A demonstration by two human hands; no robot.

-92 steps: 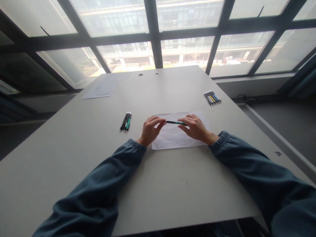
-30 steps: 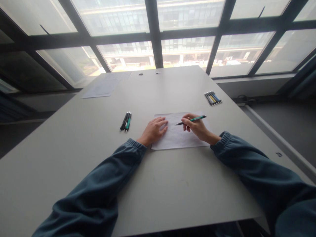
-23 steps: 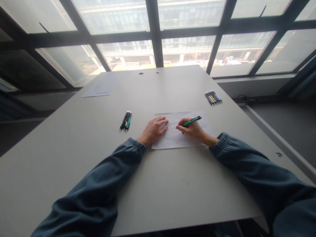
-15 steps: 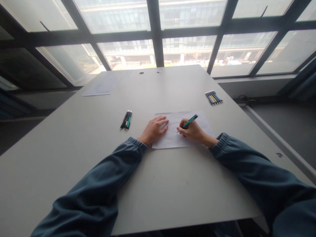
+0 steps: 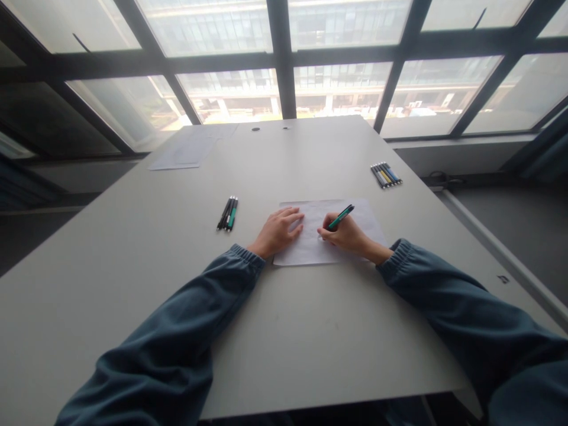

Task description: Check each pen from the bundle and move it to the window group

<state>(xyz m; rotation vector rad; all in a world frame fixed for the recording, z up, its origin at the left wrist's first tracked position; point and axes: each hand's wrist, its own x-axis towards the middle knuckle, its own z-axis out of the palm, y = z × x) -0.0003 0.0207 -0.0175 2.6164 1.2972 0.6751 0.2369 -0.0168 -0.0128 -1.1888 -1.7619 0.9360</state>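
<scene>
A sheet of white paper (image 5: 306, 251) lies on the table in front of me. My left hand (image 5: 278, 231) rests open across its left side, fingers stretched out and slightly spread. In a writing grip, my right hand (image 5: 348, 234) holds a green and black pen (image 5: 341, 218), its tip down at the middle of the sheet. Any marks on the paper are too faint to make out. Several pens (image 5: 228, 214), black ones and a green one, lie side by side to the left of my left hand.
The white table (image 5: 177, 260) reaches toward large windows (image 5: 231, 94). On its right side lies a row of several pens (image 5: 386, 175) with grey, yellow and blue parts. More paper (image 5: 180, 152) lies at the far left. Small round holes (image 5: 256, 129) show near the far edge.
Both hands keep nearly the same places on the paper. The pen's upper end has shifted very slightly; the whole view has moved a little.
</scene>
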